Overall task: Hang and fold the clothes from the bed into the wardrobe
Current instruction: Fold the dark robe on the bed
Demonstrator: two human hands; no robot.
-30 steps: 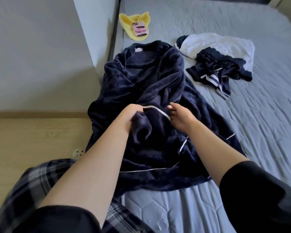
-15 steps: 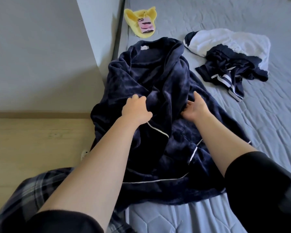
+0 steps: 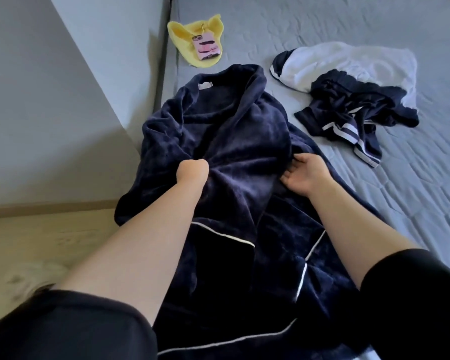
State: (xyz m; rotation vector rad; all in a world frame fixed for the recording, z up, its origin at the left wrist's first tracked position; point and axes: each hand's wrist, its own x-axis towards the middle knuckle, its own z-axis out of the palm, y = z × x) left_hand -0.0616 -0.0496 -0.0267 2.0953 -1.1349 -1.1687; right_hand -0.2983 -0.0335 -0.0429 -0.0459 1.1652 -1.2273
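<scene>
Navy fleece robe with white piping point(image 3: 234, 157) on grey bed point(image 3: 374, 27): left hand point(image 3: 192, 170) fingers buried, grip unclear; right hand point(image 3: 305, 174) pinches fold. One white-navy pile point(image 3: 348, 81).

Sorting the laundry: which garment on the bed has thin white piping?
The navy robe under both hands; the navy-and-white bundle has broad stripes, the yellow piece none.

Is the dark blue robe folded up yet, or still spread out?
Spread out, not folded. The robe lies lengthwise on the bed, collar opened, front bunched where both hands hold it.
</scene>
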